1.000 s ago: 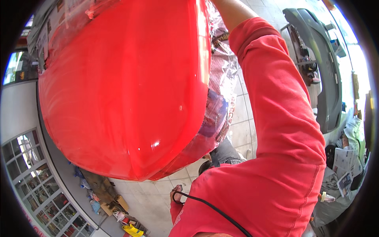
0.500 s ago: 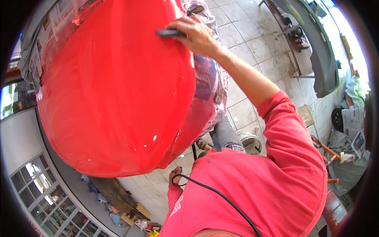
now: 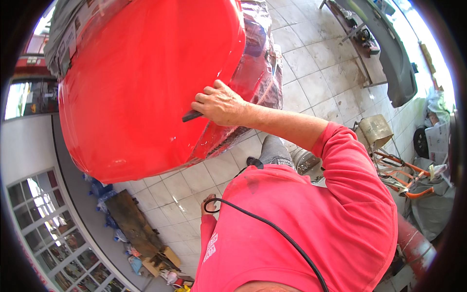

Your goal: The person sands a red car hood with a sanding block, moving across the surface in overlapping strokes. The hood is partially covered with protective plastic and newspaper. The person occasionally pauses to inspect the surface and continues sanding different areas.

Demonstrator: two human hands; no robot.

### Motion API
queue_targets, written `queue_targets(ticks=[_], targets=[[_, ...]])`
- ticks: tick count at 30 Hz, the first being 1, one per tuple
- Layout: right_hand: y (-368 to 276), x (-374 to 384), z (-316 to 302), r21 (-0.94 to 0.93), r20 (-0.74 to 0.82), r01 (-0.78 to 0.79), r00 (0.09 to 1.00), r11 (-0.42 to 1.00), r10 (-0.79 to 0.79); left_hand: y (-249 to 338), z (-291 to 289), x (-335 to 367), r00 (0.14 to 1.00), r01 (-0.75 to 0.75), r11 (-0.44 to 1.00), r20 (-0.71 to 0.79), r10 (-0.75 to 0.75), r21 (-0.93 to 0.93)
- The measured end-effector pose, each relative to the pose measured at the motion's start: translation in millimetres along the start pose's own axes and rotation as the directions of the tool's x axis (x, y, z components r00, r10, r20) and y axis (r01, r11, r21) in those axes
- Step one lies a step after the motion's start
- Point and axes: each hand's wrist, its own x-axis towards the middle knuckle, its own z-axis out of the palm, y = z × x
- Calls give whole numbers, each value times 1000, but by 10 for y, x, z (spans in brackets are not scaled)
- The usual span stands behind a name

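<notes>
Right hand [image 3: 219, 103] clamped on a dark flat block [image 3: 191, 116], fingers bent over it, at the lower right part of a large glossy red panel [image 3: 131, 92], near its rim; whether the block's underside touches the paint cannot be made out. Left hand [image 3: 209, 203] low by the body, clear of the panel, a black cord [image 3: 265, 223] looping at it; cannot tell whether its fingers are closed on the cord. Clear plastic sheeting [image 3: 258, 68] along the panel's right side, pale floor tiles [image 3: 304, 63] beyond.
</notes>
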Motion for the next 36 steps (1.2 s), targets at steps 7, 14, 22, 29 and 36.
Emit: queue_targets(ticks=[7,14,22,29,36], targets=[[-82,229,118,-115,19,-29,999,993,31,-1681,448,-353,981,193,944,-26,-194,269],[499,868,-96,-85,148,-146,976,986,157,-1091,882,-91,987,102,971,97,-125,215],[2168,2260,-470,-242,108,-295,939,925,327,506,908,716,976,130,961,-139,-167,-243],[3691,3517,-704,-233,-72,-403,915,885,398,465,1120,368,973,232,896,-100,-210,378],[4611,4123,-544,-491,-210,-374,927,787,310,268,1382,-450,969,245,968,6,-246,58]])
